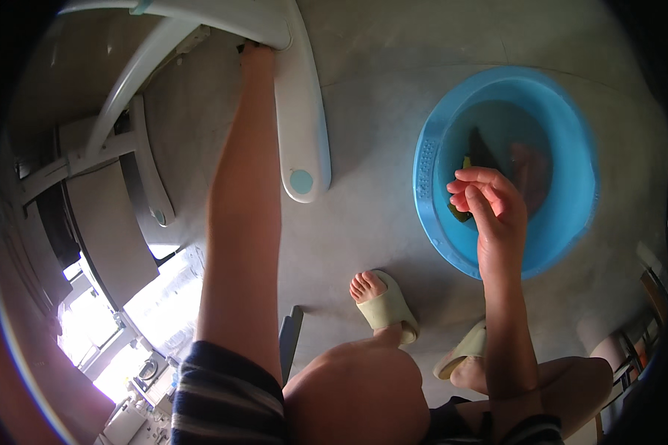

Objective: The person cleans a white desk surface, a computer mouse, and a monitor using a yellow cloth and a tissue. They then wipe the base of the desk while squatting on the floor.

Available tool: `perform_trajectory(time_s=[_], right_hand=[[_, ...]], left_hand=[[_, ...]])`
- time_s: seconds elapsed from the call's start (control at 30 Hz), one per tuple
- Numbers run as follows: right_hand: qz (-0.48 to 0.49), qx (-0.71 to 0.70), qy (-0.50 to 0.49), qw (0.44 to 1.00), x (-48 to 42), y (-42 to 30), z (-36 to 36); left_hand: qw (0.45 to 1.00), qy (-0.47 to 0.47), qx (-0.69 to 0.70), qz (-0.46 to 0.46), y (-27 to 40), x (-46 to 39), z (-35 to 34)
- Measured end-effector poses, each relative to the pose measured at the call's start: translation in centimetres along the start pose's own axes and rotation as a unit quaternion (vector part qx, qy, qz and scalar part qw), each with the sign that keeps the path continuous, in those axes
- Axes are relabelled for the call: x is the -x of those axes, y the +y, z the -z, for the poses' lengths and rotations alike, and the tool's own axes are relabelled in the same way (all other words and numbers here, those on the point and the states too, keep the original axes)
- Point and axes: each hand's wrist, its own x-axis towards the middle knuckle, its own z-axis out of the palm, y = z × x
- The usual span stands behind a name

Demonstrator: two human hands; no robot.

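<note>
My left forearm reaches up to a white plastic stand (303, 128) with a long, rounded foot. My left hand (254, 49) is mostly hidden behind the stand's upper bar, so its grip does not show. Over a blue plastic basin (426, 192) hovers my right hand (492, 200), with its fingers loosely curled, the thumb apart and nothing visible between them. Water stands in the basin. Under it lie a dark piece (481, 147) and a reddish piece (526, 161), perhaps cloth. A yellow-green item (460, 213) shows partly behind my right fingers.
A second foot of the white stand (151, 167) rests on the grey floor (367, 139) at left. My slippered feet (387, 306) are below the basin. A grey upright piece (290, 339) stands near my knee. Dark-framed furniture (629, 350) is at lower right.
</note>
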Motion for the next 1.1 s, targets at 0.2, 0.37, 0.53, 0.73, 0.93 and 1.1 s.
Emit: perform_trajectory(time_s=[0.2,0.37,0.53,0.73,0.93,1.1], right_hand=[[0.008,0.014,-0.011,1.000,-0.3,0.4,-1.6],[-0.005,0.005,-0.056,0.998,0.2,0.8,-3.0],[0.001,0.001,-0.061,0.998,0.2,0.6,-2.4],[0.009,0.026,-0.040,0.999,-0.5,0.3,-0.7],[-0.010,0.024,-0.023,0.999,-0.6,0.9,0.5],[0.003,0.001,-0.019,1.000,-0.5,0.9,0.3]], left_hand=[[0.991,0.083,-0.060,-0.090,-1.0,9.4,-0.5],[0.947,0.114,-0.222,-0.203,2.0,17.4,0.1],[0.890,0.047,-0.341,-0.299,1.7,23.6,0.5],[0.904,0.054,-0.274,-0.324,0.5,24.2,1.2],[0.940,0.070,-0.222,-0.248,2.2,17.9,1.2],[0.957,0.054,-0.182,-0.217,3.5,16.0,0.4]])
